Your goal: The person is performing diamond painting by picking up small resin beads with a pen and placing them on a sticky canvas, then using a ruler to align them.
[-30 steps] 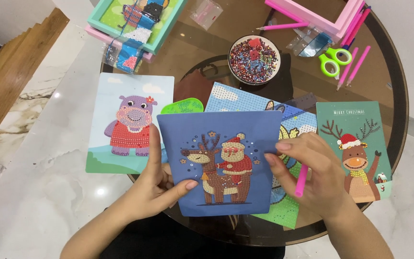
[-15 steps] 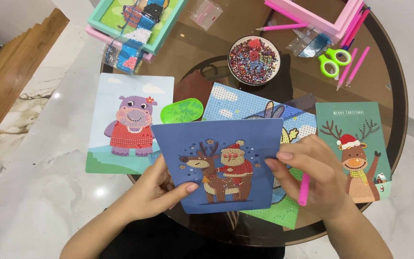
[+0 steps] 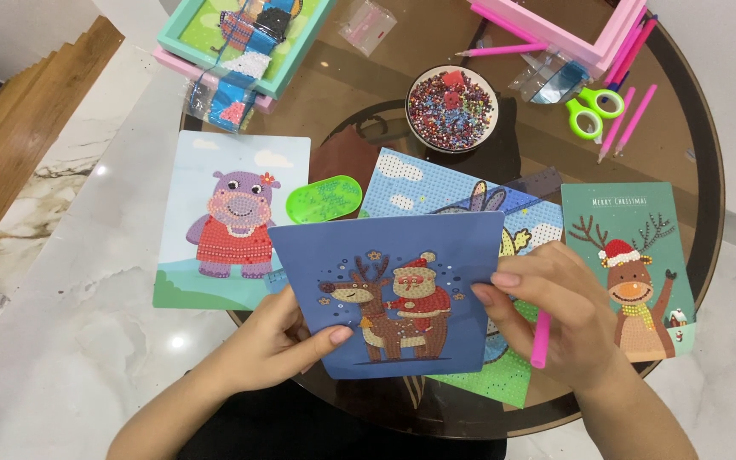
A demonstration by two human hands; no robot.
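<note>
Holding blue reindeer card [image 3: 402, 290] between both hands — left hand [image 3: 278, 345] pinches its lower left edge, right hand [image 3: 560, 315] grips its right edge with a pink pen [image 3: 541, 338] tucked in; hippo card [image 3: 232, 217] just beyond left hand, green reindeer card [image 3: 636, 264] beside right hand

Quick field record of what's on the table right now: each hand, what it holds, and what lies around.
left hand: grips the lower left edge of the blue reindeer card
right hand: fingers on the card's right edge, pink pen tucked in the hand
under the card: partly finished rabbit canvas
left of it: hippo card, green tray
right: green reindeer card
behind: bead bowl, green scissors
surface: round glass table
</note>
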